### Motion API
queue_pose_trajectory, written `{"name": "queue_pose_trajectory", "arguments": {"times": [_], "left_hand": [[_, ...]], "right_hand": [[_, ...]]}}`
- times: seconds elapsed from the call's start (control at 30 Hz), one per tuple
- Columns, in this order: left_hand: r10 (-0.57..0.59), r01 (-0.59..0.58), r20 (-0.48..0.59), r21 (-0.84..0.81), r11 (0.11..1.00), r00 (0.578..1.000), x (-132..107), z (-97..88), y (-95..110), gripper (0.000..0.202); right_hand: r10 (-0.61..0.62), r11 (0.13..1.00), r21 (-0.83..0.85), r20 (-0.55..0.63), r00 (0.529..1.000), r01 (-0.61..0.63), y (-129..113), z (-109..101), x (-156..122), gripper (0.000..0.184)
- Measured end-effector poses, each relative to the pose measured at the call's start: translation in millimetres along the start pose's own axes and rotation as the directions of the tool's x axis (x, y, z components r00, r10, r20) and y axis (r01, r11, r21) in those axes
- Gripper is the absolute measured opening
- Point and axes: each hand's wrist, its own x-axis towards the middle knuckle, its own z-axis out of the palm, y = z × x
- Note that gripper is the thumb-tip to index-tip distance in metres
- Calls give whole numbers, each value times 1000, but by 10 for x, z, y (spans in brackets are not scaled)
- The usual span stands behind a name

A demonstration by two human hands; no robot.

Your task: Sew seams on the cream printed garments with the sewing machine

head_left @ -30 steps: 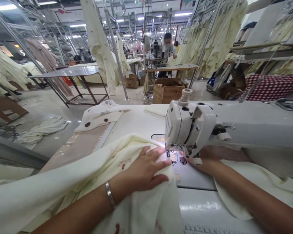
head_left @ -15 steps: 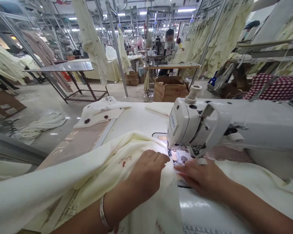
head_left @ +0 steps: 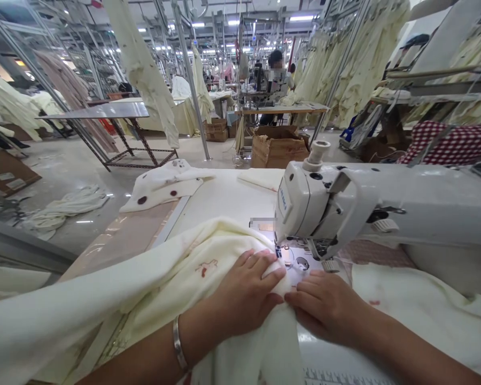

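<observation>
A cream fabric piece [head_left: 176, 299] with small reddish-brown embroidered or printed motifs lies in folds over the bed of a white sewing machine [head_left: 312, 206], its right edge at the needle area. My left hand [head_left: 250, 286], with a silver bracelet at the wrist, lies palm down on this fabric just left of the presser foot, fingers spread. Close by on the right, my right hand [head_left: 328, 299] has its fingers curled together, thumb and forefinger closed on the fabric's edge in front of the needle plate. The fingertips' underside is hidden.
More cream fabric [head_left: 420, 305] rests right of the machine bed. Cut pieces with dark spots [head_left: 160, 192] lie at the table's far left corner. A thread spool [head_left: 317, 153] tops the machine head. Beyond stand a cardboard box [head_left: 280, 148], hanging garments [head_left: 140, 69] and a person at another machine.
My left hand has opened from a curled grip and flattened on the fabric. My right hand has drawn back toward me from beside the presser foot to the fabric's edge.
</observation>
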Motion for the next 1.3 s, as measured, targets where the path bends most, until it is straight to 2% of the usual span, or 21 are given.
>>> {"name": "queue_pose_trajectory", "arguments": {"times": [0.4, 0.5, 0.57, 0.63, 0.73, 0.87, 1.07, 1.3], "left_hand": [[38, -40, 41, 54, 998, 998, 39, -50, -172, 39], [31, -33, 29, 102, 994, 999, 37, -33, -100, 35], [28, -30, 20, 130, 991, 999, 20, -1, -10, 22], [33, -33, 2, 117, 993, 999, -9, 50, 75, 13], [49, -46, -52, 53, 998, 997, -54, 129, 122, 13], [69, -65, -109, 40, 997, 992, -65, 133, 37, 13], [95, -92, -44, 50, 994, 995, 7, 19, -119, 18], [80, -79, -19, 22, 997, 997, 279, -28, -375, 17]], "right_hand": [[28, 999, -17, -44, 999, -28, 15, 30, 18, 21], [28, 999, -22, -50, 998, -29, 14, 25, 22, 21], [33, 999, -26, -52, 998, -34, 22, 24, 15, 22], [40, 999, -28, -47, 998, -42, 33, 18, 4, 23], [63, 997, -33, -25, 998, -64, 46, -8, -2, 24], [121, 991, -61, -17, 993, -122, 33, -62, 30, 25], [146, 981, -122, -52, 988, -151, 24, -63, 66, 27], [192, 956, -191, -158, 969, -221, 135, 15, 61, 25]]}}
